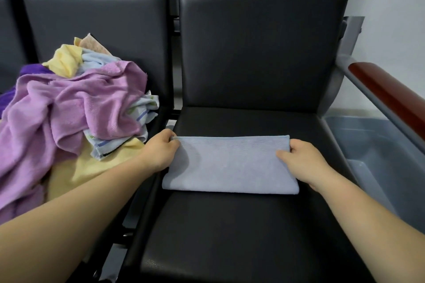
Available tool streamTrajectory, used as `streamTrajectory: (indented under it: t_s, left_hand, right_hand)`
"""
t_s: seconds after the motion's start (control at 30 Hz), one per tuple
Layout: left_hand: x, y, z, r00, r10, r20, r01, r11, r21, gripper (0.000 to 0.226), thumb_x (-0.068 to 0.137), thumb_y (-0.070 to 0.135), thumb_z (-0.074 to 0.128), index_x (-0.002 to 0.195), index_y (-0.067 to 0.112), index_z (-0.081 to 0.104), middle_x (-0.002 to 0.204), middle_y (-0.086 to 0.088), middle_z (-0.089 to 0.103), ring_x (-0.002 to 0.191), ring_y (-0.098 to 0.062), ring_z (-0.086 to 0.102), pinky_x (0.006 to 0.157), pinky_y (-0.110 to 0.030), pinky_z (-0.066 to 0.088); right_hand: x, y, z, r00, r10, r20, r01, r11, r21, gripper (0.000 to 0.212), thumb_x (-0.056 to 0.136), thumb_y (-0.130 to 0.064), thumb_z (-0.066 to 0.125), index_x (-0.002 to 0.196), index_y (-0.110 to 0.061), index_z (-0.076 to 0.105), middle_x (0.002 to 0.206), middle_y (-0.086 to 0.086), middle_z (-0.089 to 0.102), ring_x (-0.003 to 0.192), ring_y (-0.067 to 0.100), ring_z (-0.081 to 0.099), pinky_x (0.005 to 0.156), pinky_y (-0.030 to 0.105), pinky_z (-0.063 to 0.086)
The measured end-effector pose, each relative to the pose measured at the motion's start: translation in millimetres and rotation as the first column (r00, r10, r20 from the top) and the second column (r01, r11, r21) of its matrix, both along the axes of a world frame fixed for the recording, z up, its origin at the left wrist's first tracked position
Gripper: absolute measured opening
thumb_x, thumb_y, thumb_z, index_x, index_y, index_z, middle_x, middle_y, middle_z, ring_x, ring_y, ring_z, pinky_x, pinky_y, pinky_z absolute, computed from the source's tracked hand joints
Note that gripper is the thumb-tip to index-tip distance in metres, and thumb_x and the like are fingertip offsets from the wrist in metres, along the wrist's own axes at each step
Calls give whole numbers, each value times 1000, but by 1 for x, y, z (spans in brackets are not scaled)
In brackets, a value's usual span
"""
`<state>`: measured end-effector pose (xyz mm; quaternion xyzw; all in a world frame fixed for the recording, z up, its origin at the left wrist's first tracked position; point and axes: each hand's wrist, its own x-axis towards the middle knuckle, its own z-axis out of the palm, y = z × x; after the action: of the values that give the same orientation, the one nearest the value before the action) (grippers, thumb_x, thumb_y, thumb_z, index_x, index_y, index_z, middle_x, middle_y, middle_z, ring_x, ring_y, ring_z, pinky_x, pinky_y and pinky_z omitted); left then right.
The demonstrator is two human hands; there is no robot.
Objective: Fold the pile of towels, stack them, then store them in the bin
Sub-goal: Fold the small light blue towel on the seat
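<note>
1 folded towel (230, 165), 1 towel pile (76, 99), 1 bin (358, 127), 2 hands (161, 151) (305, 163).

No readable text — no label, brand, number or sign anywhere.

A folded blue towel (230, 165) lies flat across the right seat (230, 236). The left hand (158, 151) pinches its far left corner; the right hand (303, 161) grips its far right corner. A pile (69, 110) covers the left seat (96, 20). A bin (377, 145) stands beyond the armrest (391, 94).
</note>
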<state>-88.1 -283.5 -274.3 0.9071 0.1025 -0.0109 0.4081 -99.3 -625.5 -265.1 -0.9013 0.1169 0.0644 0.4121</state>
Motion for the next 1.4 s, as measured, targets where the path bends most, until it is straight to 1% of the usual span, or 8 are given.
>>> streamTrajectory:
  t_s: [0.13, 0.27, 0.47, 0.67, 0.93, 1.1, 1.2, 1.4]
  left_hand:
    - [1, -1, -1, 999, -48, -22, 51, 983, 178, 14, 96, 24, 59, 100, 12, 52, 89, -4, 63, 80, -22, 59, 65, -32, 45]
    - [-3, 3, 1, 988, -153, -19, 154, 978, 139, 34, 91, 15, 63, 110, 11, 35, 82, -2, 55, 67, -17, 51, 56, -30, 41]
    - [-1, 9, 1, 968, -249, -28, 251, 963, 94, 19, 86, 2, 60, 86, 19, 69, 67, 10, 59, 60, -11, 52, 56, -17, 42]
    - [0, 16, -3, 978, -199, -64, 199, 980, -2, 36, 84, -1, 59, 107, 24, 71, 74, 1, 60, 62, -14, 59, 64, -26, 52]
    - [2, 10, -4, 973, -219, -66, 225, 968, 112, 44, 83, 7, 66, 123, 26, 67, 108, 4, 64, 83, -7, 59, 67, -12, 41]
    - [2, 7, -7, 960, -257, -112, 280, 905, 321, 54, 87, 21, 68, 140, 26, 59, 134, 0, 46, 117, -19, 57, 96, -18, 37]
    - [0, 7, -7, 967, -222, -127, 253, 909, 332, 53, 87, 24, 67, 139, 31, 58, 128, 1, 37, 99, -17, 58, 93, -20, 41]
    - [-12, -12, 4, 980, -188, -57, 194, 877, 439, 36, 85, 21, 63, 120, 26, 54, 117, 1, 43, 85, -18, 58, 80, -33, 48]
  right_hand:
    - [3, 6, -6, 999, 41, 1, -40, 976, -212, 12, 99, -27, 61, 90, -18, 61, 87, 5, 64, 73, 19, 57, 59, 32, 40]
    - [2, 5, -6, 999, -41, 6, 41, 996, -73, 23, 93, -26, 64, 112, -24, 51, 99, 1, 65, 86, 18, 63, 68, 35, 49]
    - [1, 0, -10, 998, 42, 42, -38, 995, -97, 14, 93, -11, 58, 98, -25, 60, 85, 1, 62, 74, 19, 55, 62, 32, 41]
    - [0, -3, -14, 996, 73, 59, -65, 988, -137, 41, 98, -8, 56, 132, -29, 67, 137, -6, 60, 109, 8, 51, 88, 28, 42]
    - [2, -2, -21, 987, 157, 21, -146, 950, -276, 47, 104, -17, 52, 151, -24, 52, 157, -6, 43, 135, 18, 49, 95, 25, 37]
    - [3, 2, -26, 981, 195, -10, -185, 913, -363, 50, 108, -23, 46, 157, -18, 43, 156, -6, 34, 114, 12, 51, 92, 23, 38]
    - [0, 3, -26, 982, 188, -31, -183, 888, -422, 53, 108, -28, 42, 160, -19, 38, 153, -4, 30, 106, 14, 53, 88, 29, 48]
    - [-12, 10, -16, 984, 136, 118, -69, 891, -449, 46, 103, -35, 46, 147, -23, 48, 150, -1, 36, 133, 21, 40, 100, 37, 46]
